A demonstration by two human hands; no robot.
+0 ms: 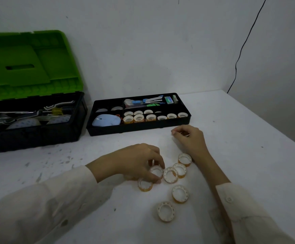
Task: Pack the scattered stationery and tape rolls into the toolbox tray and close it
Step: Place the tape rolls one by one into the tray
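Roughly seven loose tape rolls [180, 193], one tray [139, 127]

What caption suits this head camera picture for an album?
Left hand grips a tape roll among loose rolls on the table, black tray beyond partly packed.

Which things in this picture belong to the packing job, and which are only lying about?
Job: loose clear tape rolls with white cores; black compartment tray; black toolbox with open green lid; left hand, gripping one roll.
Lying about: thin black cable on the wall; tools already in the toolbox.
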